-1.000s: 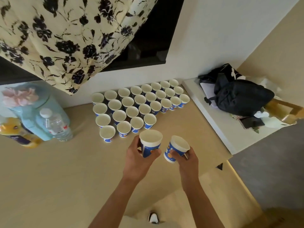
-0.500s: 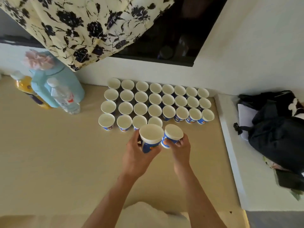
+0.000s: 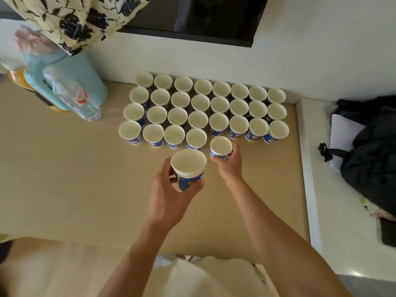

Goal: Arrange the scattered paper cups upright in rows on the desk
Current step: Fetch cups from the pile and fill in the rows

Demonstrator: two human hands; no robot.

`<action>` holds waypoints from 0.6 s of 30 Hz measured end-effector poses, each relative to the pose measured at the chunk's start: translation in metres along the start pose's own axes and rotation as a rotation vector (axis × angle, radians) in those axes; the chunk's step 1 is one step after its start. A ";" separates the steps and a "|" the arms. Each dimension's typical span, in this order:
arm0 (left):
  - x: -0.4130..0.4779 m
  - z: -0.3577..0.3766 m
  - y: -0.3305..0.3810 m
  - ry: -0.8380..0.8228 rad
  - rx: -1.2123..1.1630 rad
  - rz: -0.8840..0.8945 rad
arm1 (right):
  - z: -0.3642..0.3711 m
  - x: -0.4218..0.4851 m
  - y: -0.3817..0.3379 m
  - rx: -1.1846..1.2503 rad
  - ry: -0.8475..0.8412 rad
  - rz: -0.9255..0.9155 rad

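left hand gripping blue cup, right hand gripping second cup (white inside)

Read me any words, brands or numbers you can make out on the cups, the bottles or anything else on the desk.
Rowed paper cups: white marks on blue bands, too blurred to read.
Left-hand cup, gripped by the left hand: blue print, orange spot, unreadable.
Right-hand cup, gripped by the right hand: print mostly hidden.
Water bottle: red-and-white label, too blurred.
No legible text anywhere.
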State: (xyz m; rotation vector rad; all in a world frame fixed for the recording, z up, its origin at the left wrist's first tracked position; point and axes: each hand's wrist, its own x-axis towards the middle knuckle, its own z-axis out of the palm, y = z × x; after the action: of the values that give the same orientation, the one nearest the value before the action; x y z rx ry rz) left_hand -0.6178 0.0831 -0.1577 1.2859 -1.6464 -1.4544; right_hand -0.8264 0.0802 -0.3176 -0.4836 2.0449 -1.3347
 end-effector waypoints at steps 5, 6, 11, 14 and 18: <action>-0.003 0.005 0.005 0.017 -0.007 0.007 | 0.006 0.016 0.012 -0.008 -0.031 0.003; -0.002 0.006 0.006 0.021 -0.002 0.008 | 0.007 0.018 0.013 -0.014 -0.034 -0.004; 0.002 0.014 0.007 0.016 0.009 0.013 | 0.011 0.031 0.012 -0.029 -0.039 -0.042; 0.003 0.018 0.010 0.012 0.010 0.013 | 0.011 0.034 0.010 -0.027 -0.050 -0.064; 0.003 0.020 0.011 -0.004 0.024 0.005 | 0.013 0.037 0.010 -0.019 -0.064 -0.071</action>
State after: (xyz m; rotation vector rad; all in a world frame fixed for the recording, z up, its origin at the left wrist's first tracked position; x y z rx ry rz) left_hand -0.6399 0.0874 -0.1520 1.2923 -1.6731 -1.4390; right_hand -0.8437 0.0528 -0.3416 -0.6043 2.0067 -1.3250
